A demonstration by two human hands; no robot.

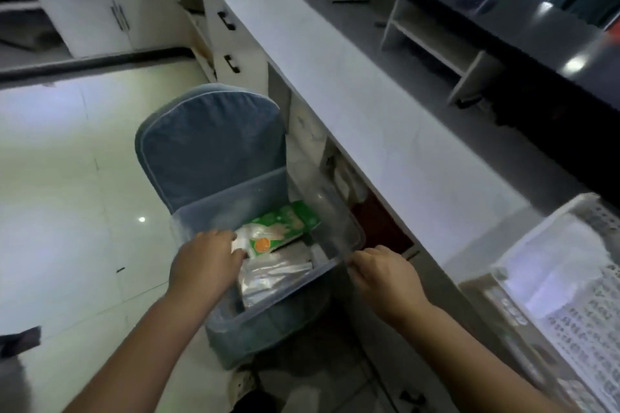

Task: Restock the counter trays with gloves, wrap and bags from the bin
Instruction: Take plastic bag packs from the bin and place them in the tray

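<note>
A clear plastic bin (349, 228) rests on the seat of a blue-covered chair (211, 141). Inside lie a green packet with an orange dot (285, 226) and silvery clear packets (275, 273). My left hand (204, 261) reaches into the bin, its fingers closed on the white end of the green packet. My right hand (382, 273) grips the bin's near right rim. Two white perforated trays (583, 322) stand on the counter at the right, one holding white folded material.
A long white counter (352, 87) runs diagonally beside the chair, with a darker raised counter (523, 30) behind it. White cabinets with dark handles (117, 15) stand at the back left. Shiny tiled floor (67, 178) spreads to the left.
</note>
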